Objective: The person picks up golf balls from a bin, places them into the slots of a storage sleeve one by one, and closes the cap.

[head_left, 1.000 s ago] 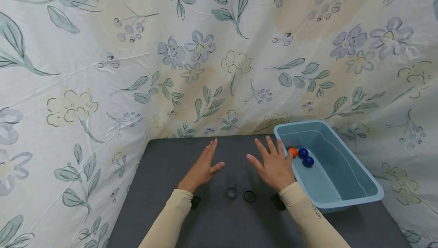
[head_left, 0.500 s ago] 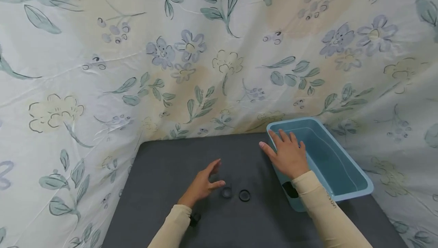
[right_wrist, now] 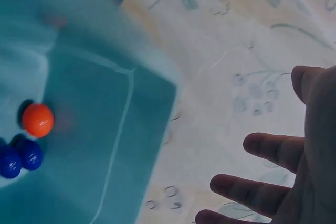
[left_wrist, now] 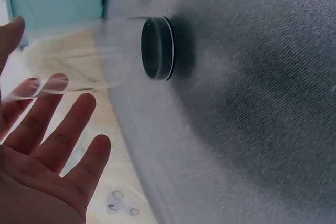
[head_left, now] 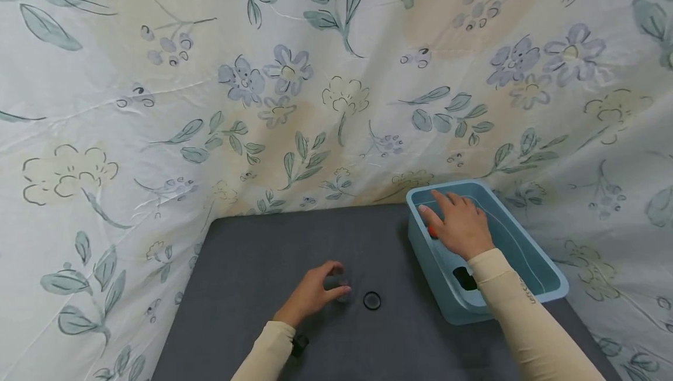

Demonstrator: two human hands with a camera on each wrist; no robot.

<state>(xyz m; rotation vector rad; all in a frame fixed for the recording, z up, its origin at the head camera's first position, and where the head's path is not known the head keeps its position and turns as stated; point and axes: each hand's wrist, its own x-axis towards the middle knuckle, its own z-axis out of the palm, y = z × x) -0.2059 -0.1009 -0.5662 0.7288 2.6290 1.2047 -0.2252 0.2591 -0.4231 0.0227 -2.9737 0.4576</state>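
My left hand (head_left: 314,291) is around a clear tube (left_wrist: 84,61) that stands upright on the dark table with a black base (left_wrist: 157,48). Thumb and fingers lie on either side of its upper part; the fingers are fairly straight, and firm contact cannot be made out. My right hand (head_left: 462,226) hangs over the blue bin (head_left: 436,279), fingers extended and apart, holding nothing. Inside the bin, the right wrist view shows an orange ball (right_wrist: 38,120) and two dark blue balls (right_wrist: 30,154). In the head view that hand hides the blue balls.
A small round black cap-like piece (head_left: 371,300) lies on the dark table (head_left: 273,246), right of the tube. Floral fabric (head_left: 315,89) hangs behind the table and along both sides. The bin's rim stands well above the tabletop at the right.
My right hand has moved right, from beside the bin to above it. My left hand has come down toward the front and now surrounds the tube. The head view has shifted slightly.
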